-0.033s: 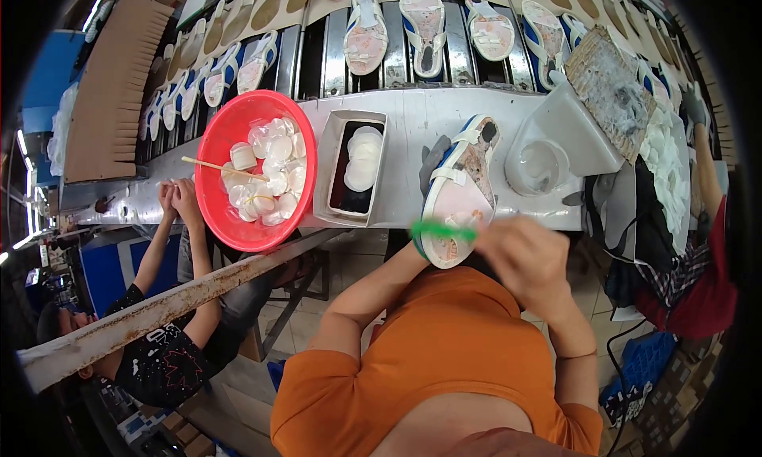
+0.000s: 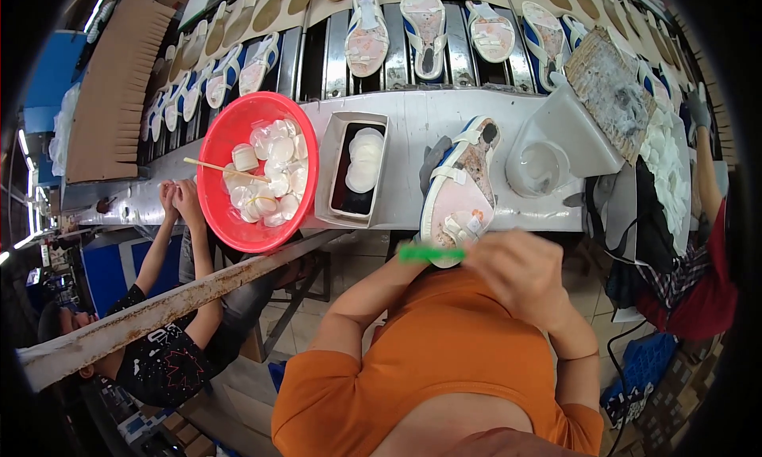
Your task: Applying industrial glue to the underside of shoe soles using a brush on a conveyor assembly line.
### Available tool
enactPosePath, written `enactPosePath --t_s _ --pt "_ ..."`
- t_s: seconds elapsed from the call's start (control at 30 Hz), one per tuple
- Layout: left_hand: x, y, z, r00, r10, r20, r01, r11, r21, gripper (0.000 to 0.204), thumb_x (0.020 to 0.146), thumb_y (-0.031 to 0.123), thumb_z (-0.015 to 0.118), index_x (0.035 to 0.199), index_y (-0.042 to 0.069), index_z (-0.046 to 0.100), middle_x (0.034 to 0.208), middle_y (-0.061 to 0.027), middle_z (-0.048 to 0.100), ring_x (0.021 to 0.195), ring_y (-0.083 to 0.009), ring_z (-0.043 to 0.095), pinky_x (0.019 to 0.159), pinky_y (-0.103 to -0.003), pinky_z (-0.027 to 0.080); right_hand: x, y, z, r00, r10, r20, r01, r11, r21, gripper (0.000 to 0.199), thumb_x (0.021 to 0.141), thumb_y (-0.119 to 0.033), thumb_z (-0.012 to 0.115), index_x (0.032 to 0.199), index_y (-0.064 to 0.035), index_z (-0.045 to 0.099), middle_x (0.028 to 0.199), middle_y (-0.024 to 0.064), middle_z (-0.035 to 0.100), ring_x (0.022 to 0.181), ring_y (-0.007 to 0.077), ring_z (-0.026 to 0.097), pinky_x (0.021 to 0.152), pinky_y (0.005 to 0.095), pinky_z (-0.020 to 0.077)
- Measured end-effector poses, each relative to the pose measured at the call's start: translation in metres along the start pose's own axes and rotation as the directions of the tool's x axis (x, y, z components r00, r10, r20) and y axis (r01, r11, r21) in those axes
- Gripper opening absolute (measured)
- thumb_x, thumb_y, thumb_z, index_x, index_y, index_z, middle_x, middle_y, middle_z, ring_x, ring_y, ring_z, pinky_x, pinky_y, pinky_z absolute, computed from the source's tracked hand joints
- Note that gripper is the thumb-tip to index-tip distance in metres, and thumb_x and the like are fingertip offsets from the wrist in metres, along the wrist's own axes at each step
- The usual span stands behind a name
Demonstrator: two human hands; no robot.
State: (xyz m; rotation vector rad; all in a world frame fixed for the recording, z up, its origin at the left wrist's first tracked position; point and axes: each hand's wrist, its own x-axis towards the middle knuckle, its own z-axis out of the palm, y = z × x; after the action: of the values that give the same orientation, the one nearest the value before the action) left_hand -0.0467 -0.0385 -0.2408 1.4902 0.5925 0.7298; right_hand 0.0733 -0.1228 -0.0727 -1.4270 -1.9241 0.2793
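My gloved left hand [image 2: 432, 161] grips a white and blue sandal [image 2: 464, 191] by its left edge. The sandal lies tilted over the table's front edge, toe end toward me, its pinkish, stained footbed facing up. In my bare right hand [image 2: 517, 276] is a thin green stick-like tool [image 2: 432, 253], held across the toe end of the sandal. Motion smears the tool, so its kind does not show, nor whether it touches the footbed. The fingers of my right hand are closed and blurred.
Left of the sandal stand a white box [image 2: 327, 195] holding pale discs and a red basin [image 2: 311, 163] with more discs and a stick. A grey-white container [image 2: 567, 127] is at right. Sandals line a roller conveyor [image 2: 333, 56] behind. Co-workers sit left and right.
My right hand and the green tool have shifted slightly toward me, with the tool a little to the left, nearer the sandal's toe tip. My left hand keeps its hold.
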Motion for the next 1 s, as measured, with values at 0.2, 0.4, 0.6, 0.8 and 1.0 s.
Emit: enactPosePath --t_s 0.2,0.4,0.6,0.8,1.0 --pt "0.005 -0.002 -0.008 0.999 0.030 0.016 -0.031 0.999 0.040 0.065 0.090 0.018 0.068 0.146 0.007 0.037 0.139 -0.0120 0.051 0.128 -0.0239 0.049 0.108 -0.040 0.041 0.010 0.001 -0.006 0.938 0.309 -0.157 -0.298 0.950 0.090 0.014 0.075 -0.005 0.078 0.088 -0.0047 0.071 0.085 0.0094 0.069 0.068 0.0229 0.065 0.057 0.0304 0.0504" --pt "0.007 -0.007 -0.022 0.996 0.079 0.048 -0.085 0.988 0.126 0.065 0.090 0.017 0.069 0.146 0.007 0.037 0.138 -0.0117 0.051 0.127 -0.0236 0.050 0.107 -0.039 0.042 0.014 -0.002 -0.006 0.995 -0.056 -0.083 0.065 0.991 0.115 0.010 0.081 -0.013 0.076 0.089 -0.0090 0.073 0.081 0.0025 0.067 0.065 0.0166 0.064 0.053 0.0280 0.0499" --pt "0.013 -0.003 -0.030 0.989 0.146 0.036 -0.150 0.950 0.275 0.057 0.090 0.017 0.069 0.141 0.010 0.045 0.136 -0.0097 0.055 0.126 -0.0218 0.052 0.107 -0.041 0.041 0.013 0.009 -0.002 0.991 -0.059 -0.122 0.076 0.987 0.140 0.019 0.079 -0.008 0.078 0.097 -0.0046 0.074 0.082 0.0070 0.068 0.063 0.0153 0.063 0.052 0.0267 0.0484" --pt "0.027 0.029 -0.037 0.974 0.218 0.060 -0.225 0.906 0.359 0.035 0.085 0.012 0.074 0.118 0.007 0.063 0.112 -0.0029 0.068 0.103 -0.0159 0.063 0.093 -0.035 0.049 0.006 0.021 0.006 0.907 0.355 -0.227 -0.269 0.903 0.335 0.014 0.078 -0.003 0.078 0.091 -0.0021 0.074 0.082 0.0072 0.069 0.063 0.0142 0.061 0.053 0.0251 0.0445" --pt "0.038 0.042 -0.034 0.994 0.050 -0.099 -0.027 0.974 0.225 0.035 0.081 0.014 0.078 0.113 0.005 0.067 0.105 -0.0027 0.070 0.098 -0.0139 0.065 0.090 -0.034 0.050 0.008 0.031 0.007 0.801 0.517 -0.303 -0.388 0.833 0.395 0.011 0.079 -0.003 0.077 0.089 -0.0009 0.074 0.081 0.0078 0.069 0.068 0.0138 0.062 0.053 0.0250 0.0416"
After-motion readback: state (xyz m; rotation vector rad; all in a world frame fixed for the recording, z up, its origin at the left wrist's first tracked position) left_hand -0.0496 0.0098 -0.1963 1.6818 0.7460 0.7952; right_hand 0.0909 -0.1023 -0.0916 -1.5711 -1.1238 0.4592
